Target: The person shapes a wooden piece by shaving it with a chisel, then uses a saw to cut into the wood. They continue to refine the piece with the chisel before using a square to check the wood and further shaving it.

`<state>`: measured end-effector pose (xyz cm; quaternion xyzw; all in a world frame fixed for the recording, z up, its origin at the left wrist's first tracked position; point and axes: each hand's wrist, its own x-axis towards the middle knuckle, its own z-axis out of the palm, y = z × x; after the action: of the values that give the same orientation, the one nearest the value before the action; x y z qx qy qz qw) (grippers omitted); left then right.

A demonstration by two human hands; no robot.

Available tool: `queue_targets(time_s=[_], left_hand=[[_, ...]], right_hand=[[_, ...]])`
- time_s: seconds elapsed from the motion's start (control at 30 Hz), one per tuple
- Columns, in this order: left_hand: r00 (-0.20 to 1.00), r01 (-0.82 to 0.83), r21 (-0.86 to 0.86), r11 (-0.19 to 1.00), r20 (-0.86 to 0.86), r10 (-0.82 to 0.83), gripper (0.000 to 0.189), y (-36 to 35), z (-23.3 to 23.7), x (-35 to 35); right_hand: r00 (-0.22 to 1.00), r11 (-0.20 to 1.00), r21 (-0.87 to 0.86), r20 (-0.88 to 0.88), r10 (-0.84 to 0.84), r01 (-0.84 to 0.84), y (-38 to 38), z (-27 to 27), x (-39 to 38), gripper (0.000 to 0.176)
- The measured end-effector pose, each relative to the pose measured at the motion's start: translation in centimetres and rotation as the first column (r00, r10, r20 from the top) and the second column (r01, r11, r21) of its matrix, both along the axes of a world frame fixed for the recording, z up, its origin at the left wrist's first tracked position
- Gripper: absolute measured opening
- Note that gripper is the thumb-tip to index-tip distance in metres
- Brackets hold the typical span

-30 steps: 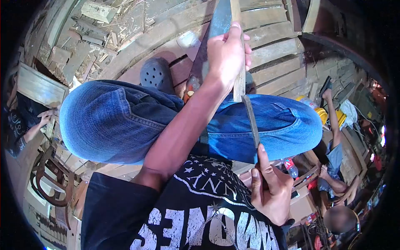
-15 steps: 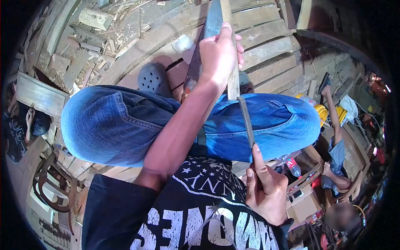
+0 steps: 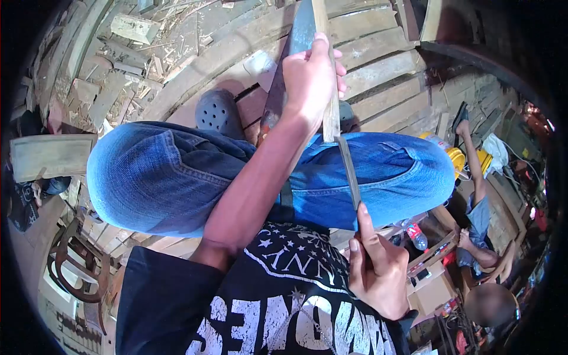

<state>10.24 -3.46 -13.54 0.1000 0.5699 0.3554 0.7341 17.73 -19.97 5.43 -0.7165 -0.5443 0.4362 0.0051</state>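
My left hand [image 3: 312,77] is closed around a long narrow strip of wood [image 3: 331,121], thumb lying along its upper side. The strip's near end sits over my jeans [image 3: 384,171]. In my right hand [image 3: 378,266], close to my shirt, is a narrow flat metal tool like a chisel or file [image 3: 349,171]. My index finger stretches along it, and its handle end is hidden in my palm. The tool's far tip is right at the near end of the strip. Under my left hand and forearm lies a wide, dark metal blade [image 3: 302,35], partly covered.
Slatted wooden planks [image 3: 378,71] form the floor, with wood offcuts [image 3: 135,28] and shavings at the upper left. At left, another person handles a board [image 3: 53,157] near a curved wooden frame [image 3: 77,260]. A second person [image 3: 479,225] sits at right near a plastic bottle [image 3: 416,236].
The board handled by the person at left has come lower and levelled out. My hands, the wood strip and the metal tool have hardly moved.
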Motion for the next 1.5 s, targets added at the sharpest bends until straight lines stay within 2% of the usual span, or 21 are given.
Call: queue_targets(time_s=[0.07,0.17,0.2,0.3,0.4,0.47,0.53,0.67,0.8,0.87,0.93,1.0,1.07,1.13,1.17,1.23,1.33,1.5], left_hand=[[0.999,0.020,-0.022,1.000,-0.027,-0.020,0.045,-0.2,0.2,-0.1],[0.997,0.067,-0.021,0.998,-0.042,-0.067,0.045,0.0,0.1,-0.4],[0.997,0.064,-0.021,0.998,-0.039,-0.065,0.045,-0.1,0.3,-0.3],[0.998,0.052,-0.011,0.999,-0.022,-0.053,0.045,-0.2,0.3,0.0],[0.998,0.058,-0.019,0.998,-0.039,-0.058,0.045,0.1,0.1,-0.4],[0.997,0.068,-0.003,0.998,-0.043,-0.068,0.045,0.1,0.2,-0.2],[1.000,-0.010,0.007,1.000,-0.026,0.010,0.045,0.0,0.3,0.1],[0.998,0.057,0.020,0.998,-0.034,-0.056,0.046,0.1,0.3,-0.4],[0.999,0.043,-0.018,0.999,-0.025,-0.044,0.046,0.1,0.6,-0.2],[0.997,0.063,0.012,0.998,-0.053,-0.062,0.046,0.1,0.2,-0.3],[0.999,0.032,0.021,0.999,-0.004,-0.032,0.046,0.2,-0.1,-0.2],[0.999,0.040,-0.019,0.999,-0.027,-0.040,0.046,0.0,0.4,-0.1],[0.998,0.061,-0.026,0.998,-0.034,-0.062,0.046,0.1,0.8,-0.2],[0.994,0.074,0.007,0.997,-0.075,-0.073,0.046,0.2,0.7,-0.2],[0.999,0.042,0.006,0.999,-0.008,-0.041,0.045,0.3,0.3,-0.5],[0.999,0.042,-0.005,0.999,-0.015,-0.042,0.045,0.2,0.3,-0.3],[0.999,0.040,-0.025,0.999,-0.007,-0.041,0.044,0.0,0.6,-0.2],[0.999,0.045,0.000,0.999,-0.025,-0.045,0.045,0.1,0.3,-0.2]], right_hand=[[1.000,1.000,0.006,0.001,-0.026,0.026,0.3,0.0,-0.5,0.053],[0.999,0.993,-0.115,0.035,0.018,-0.014,1.5,-0.2,-0.7,0.054],[0.999,0.993,-0.115,0.038,0.020,-0.016,1.0,-0.1,-0.6,0.054],[1.000,0.999,0.040,0.017,-0.011,0.010,0.1,-0.6,-0.7,0.056],[1.000,0.999,-0.040,0.014,0.013,-0.013,1.3,-0.5,-1.2,0.056],[1.000,1.000,-0.020,0.023,0.007,-0.007,0.5,-0.5,-1.0,0.056],[1.000,0.999,0.034,0.024,-0.021,0.020,0.4,-0.6,-1.2,0.058],[0.999,0.999,-0.051,0.050,0.010,-0.007,0.9,-0.6,-1.5,0.058],[0.998,0.999,0.034,0.053,-0.019,0.017,0.1,-0.6,-1.5,0.059],[0.999,1.000,0.016,0.046,0.001,-0.001,0.6,-0.8,-1.5,0.059],[0.999,0.999,-0.038,0.046,0.025,-0.023,1.2,-0.9,-1.7,0.059],[0.999,1.000,-0.024,0.044,0.006,-0.005,0.4,-0.9,-1.7,0.060],[0.998,0.999,0.047,0.062,-0.008,0.005,-0.2,-1.0,-1.7,0.061],[0.998,1.000,0.010,0.068,-0.017,0.016,0.4,-1.1,-1.8,0.061],[0.998,1.000,0.002,0.063,0.011,-0.011,0.6,-1.2,-1.9,0.062],[0.998,0.999,-0.040,0.062,0.024,-0.022,0.7,-1.0,-1.9,0.063],[0.998,0.999,0.047,0.060,-0.004,0.001,0.2,-1.1,-1.9,0.063],[0.997,0.999,-0.025,0.075,0.031,-0.029,0.7,-1.1,-1.9,0.062]])
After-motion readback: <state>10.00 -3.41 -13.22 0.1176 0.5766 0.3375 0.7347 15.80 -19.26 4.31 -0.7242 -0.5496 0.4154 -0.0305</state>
